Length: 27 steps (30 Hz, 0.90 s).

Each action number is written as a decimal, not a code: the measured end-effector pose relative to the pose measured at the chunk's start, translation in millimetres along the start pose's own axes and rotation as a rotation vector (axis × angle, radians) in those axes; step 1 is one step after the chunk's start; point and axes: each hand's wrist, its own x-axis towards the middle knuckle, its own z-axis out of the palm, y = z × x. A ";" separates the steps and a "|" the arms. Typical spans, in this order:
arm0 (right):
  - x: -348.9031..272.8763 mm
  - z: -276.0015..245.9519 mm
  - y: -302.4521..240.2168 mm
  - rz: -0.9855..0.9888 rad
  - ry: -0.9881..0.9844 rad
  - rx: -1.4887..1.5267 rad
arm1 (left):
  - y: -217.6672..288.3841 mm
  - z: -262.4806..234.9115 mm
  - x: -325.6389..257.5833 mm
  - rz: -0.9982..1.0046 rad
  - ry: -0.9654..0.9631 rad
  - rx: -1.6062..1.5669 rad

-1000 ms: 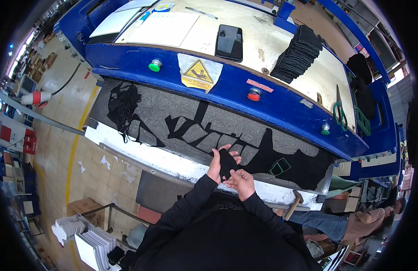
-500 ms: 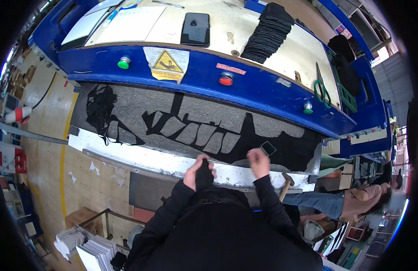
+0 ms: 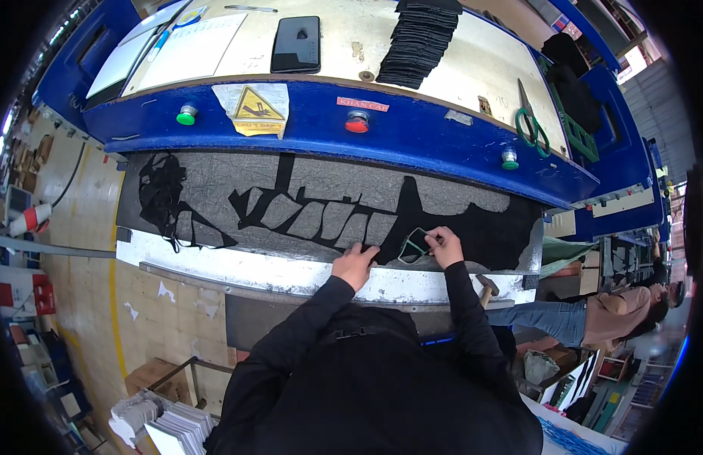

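A black sheet of material [image 3: 473,227] lies on the grey cutting bed [image 3: 215,189] of a blue press machine, with several shapes cut out of it. My left hand [image 3: 355,264] rests flat on the sheet's near edge. My right hand [image 3: 445,246] grips a small green-rimmed cutting die [image 3: 416,244] that sits on the black sheet. Both forearms are in black sleeves.
On the machine's top lie a stack of black cut pieces [image 3: 423,34], a dark phone [image 3: 296,44], papers [image 3: 186,49] and green-handled scissors [image 3: 530,121]. Green [image 3: 186,115] and red [image 3: 357,121] buttons line the blue front. A hammer [image 3: 485,287] hangs at the bench edge. Another person [image 3: 609,315] sits at right.
Both hands have moved forward from near my chest onto the black sheet. The right hand now holds the die down on it, and the left no longer carries a black piece.
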 end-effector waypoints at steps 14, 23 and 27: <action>-8.9 39.2 -23.7 0.135 0.005 0.171 | 12.6 -7.0 5.3 -0.097 -0.026 0.027; -5.3 40.3 -14.7 0.177 0.004 0.330 | 6.2 6.3 10.6 -0.060 0.147 0.033; -4.1 38.2 -13.0 0.157 0.008 0.325 | 5.4 9.2 12.9 -0.043 0.137 0.043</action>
